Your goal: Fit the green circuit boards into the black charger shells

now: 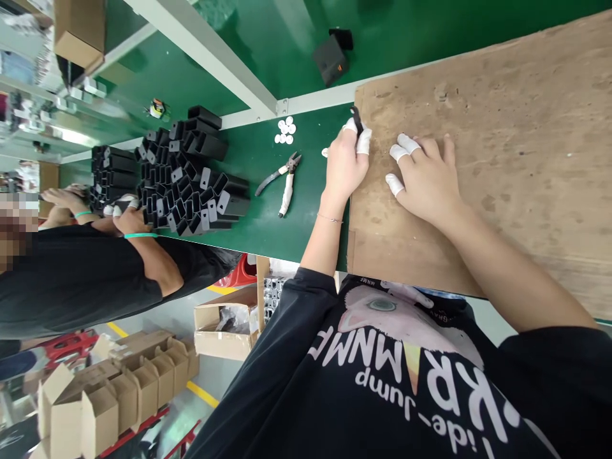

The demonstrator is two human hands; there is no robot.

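My left hand, with white finger cots on its fingertips, is closed on a small dark curved piece at the left edge of the cardboard sheet. The fingers hide part of that piece, so its kind is unclear. Over the cardboard, my right hand is spread and holds nothing; white finger cots cover several of its fingertips too. Left of my left hand, a pair of diagonal cutters with partly wrapped handles lies on the green tabletop. Small white round discs are grouped beyond the cutters.
Black rectangular tubes are piled on the table to the left. Beside them a co-worker's hands are at work. A metal frame post rises at the back. A black box lies behind the rail. Cardboard boxes stand on the floor.
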